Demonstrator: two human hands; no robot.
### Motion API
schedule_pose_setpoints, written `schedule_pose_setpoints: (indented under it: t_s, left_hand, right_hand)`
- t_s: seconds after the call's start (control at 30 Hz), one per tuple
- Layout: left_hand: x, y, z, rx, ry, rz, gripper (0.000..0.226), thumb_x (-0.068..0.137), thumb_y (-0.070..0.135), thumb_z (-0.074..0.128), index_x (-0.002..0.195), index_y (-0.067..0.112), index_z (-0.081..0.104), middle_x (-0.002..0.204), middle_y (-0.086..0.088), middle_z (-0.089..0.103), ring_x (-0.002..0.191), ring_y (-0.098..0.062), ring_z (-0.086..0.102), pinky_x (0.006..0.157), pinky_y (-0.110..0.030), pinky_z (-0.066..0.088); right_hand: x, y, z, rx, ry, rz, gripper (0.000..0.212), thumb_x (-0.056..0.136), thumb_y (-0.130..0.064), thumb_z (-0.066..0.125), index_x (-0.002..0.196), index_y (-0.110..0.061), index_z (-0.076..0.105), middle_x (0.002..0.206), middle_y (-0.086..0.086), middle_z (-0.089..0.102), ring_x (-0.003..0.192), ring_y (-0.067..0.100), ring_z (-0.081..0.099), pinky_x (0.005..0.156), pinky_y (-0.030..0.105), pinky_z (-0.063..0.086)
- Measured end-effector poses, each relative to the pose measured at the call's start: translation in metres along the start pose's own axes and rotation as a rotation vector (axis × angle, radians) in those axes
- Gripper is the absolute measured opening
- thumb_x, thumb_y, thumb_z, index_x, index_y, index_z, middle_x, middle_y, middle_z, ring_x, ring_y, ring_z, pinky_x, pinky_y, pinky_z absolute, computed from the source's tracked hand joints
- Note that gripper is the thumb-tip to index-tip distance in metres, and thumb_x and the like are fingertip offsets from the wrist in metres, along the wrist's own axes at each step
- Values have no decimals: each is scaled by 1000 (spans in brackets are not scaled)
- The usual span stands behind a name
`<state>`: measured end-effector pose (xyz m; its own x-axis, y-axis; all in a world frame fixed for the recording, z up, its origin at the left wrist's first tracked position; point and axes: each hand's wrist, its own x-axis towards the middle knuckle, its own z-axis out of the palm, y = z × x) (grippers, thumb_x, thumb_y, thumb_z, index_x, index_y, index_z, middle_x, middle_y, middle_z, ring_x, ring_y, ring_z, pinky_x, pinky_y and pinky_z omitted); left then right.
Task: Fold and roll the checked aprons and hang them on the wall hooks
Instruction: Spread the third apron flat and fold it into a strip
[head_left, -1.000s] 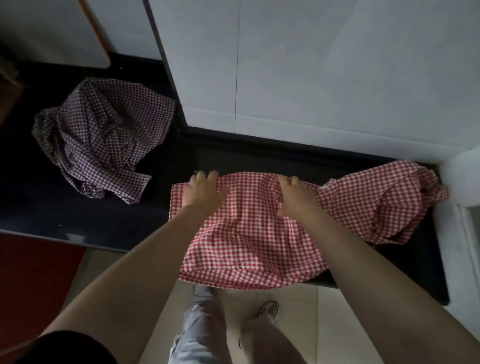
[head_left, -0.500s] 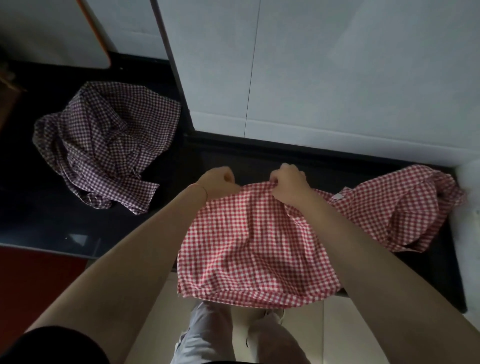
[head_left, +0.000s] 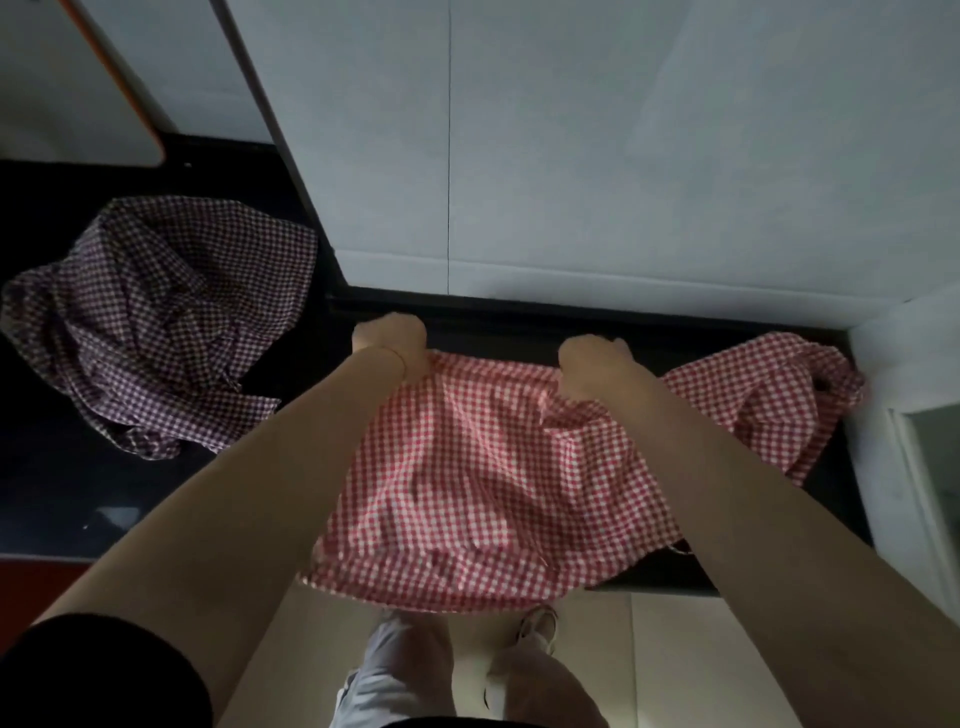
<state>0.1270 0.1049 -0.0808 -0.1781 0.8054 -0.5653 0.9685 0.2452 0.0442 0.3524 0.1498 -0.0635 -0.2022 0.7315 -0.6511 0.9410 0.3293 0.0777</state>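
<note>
Both hands work at the far edge of a red-and-white checked cotton apron (head_left: 483, 483) spread over a black glossy counter (head_left: 62, 493). The left hand (head_left: 390, 344) is closed in a fist, fingers curled down over the apron's far left corner, gripping the cloth. The right hand (head_left: 595, 366) is likewise curled tight, fingers bunching the far edge of the same apron; the fabric puckers beneath its knuckles. The two hands are apart, with a stretch of the apron's edge between them.

The apron's near hem hangs over the counter's front edge, above the pale tiled floor (head_left: 675, 649). Its right-hand portion lies crumpled against a white side panel (head_left: 904, 353) at the counter's right end.

A second, dark purple-and-white checked apron (head_left: 156, 322) lies in a loose heap on the counter to the left, well apart from the red one and untouched by either hand.

A white panelled wall (head_left: 597, 156) rises behind the counter. The person's light trousers (head_left: 395, 670) and one pale shoe (head_left: 537, 626) show below the hanging hem
</note>
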Motion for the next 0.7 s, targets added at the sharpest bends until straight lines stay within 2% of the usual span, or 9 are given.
schedule_pose_setpoints:
  t_s: [0.07,0.1,0.17,0.27,0.33,0.4,0.5,0.57,0.7]
  left_hand:
    - [-4,8,2,98,373,-59,22,92,21,52,112,14,60,109,-7,59,108,-27,54,91,-41,40]
    - [-7,11,8,115,496,-62,35,89,15,53,124,15,53,121,-10,54,117,-30,49,96,-44,39]
    - [-15,18,20,66,566,-8,56,84,12,57,137,16,40,136,-15,44,126,-34,42,103,-49,40]
    - [-21,26,50,-43,284,78,60,87,35,65,140,21,40,146,-14,35,132,-34,37,106,-52,40]
    - [-27,30,73,-57,51,27,83,84,56,66,151,29,25,160,-13,14,145,-39,18,109,-58,33]
    - [-32,30,92,-55,-24,-16,99,83,67,61,157,33,6,165,-7,-5,150,-41,-1,111,-64,25]
    - [-40,32,106,-69,-27,-62,103,84,74,52,157,33,-7,165,-6,-15,150,-41,-11,112,-68,19]
    - [-46,36,111,-89,-34,-99,103,84,76,48,156,33,-11,164,-7,-18,150,-42,-11,112,-69,19]
    - [-59,52,125,-107,-9,-169,101,85,80,39,156,31,-14,164,-9,-18,149,-44,-10,112,-68,19]
  right_hand:
    - [9,-3,0,-16,421,69,32,97,-13,47,127,-5,55,132,18,51,122,37,48,94,48,45]
    - [11,-7,1,18,585,93,33,97,-10,45,129,-5,52,132,21,49,120,39,49,85,48,50]
    - [14,-15,8,93,706,38,34,96,-12,49,130,-6,48,129,21,49,112,39,54,77,46,53]
    - [7,-26,31,179,405,-142,41,95,-30,60,128,-10,49,131,16,54,117,35,58,92,42,48]
    - [-1,-28,52,108,87,-171,68,86,-46,70,140,-15,41,143,14,47,128,34,50,103,44,42]
    - [-4,-25,72,27,-95,-54,98,75,-52,79,149,-26,21,152,18,29,136,39,36,107,56,39]
    - [-6,-2,90,7,-143,133,126,70,-53,83,154,-27,-9,158,25,1,143,52,13,106,71,30]
    - [-6,27,96,41,-118,203,137,68,-59,81,153,-22,-20,160,22,-15,144,55,2,109,72,24]
    - [-6,95,106,132,-16,297,126,71,-64,76,155,-26,-9,162,20,-7,145,51,7,112,66,21]
